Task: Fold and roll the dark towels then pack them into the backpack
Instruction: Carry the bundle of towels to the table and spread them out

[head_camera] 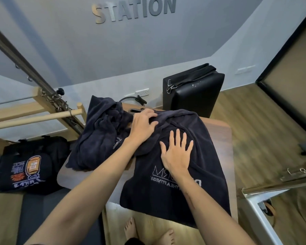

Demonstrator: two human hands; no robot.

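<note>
Wood-topped low table (219,137) w/ rounded corners stands on wood-plank floor (251,124), grey wall behind w/ raised "STATION" lettering (133,9). Black padded box (193,91) sits at table's far edge; wooden frame w/ dowel (34,117) at left. Bare table surface shows along right side and front-left corner.

Dark navy terry towel w/ white embroidered logo (175,177) lies spread on table, near edge hanging over front (logo reads upside down). Second dark towel, crumpled (97,131), lies just beside it at left. Black backpack w/ orange print (28,167) is on floor, left of table.

Left hand (143,126) grips bunched far fold of spread towel. Right hand (177,154) presses flat on it, fingers splayed.
</note>
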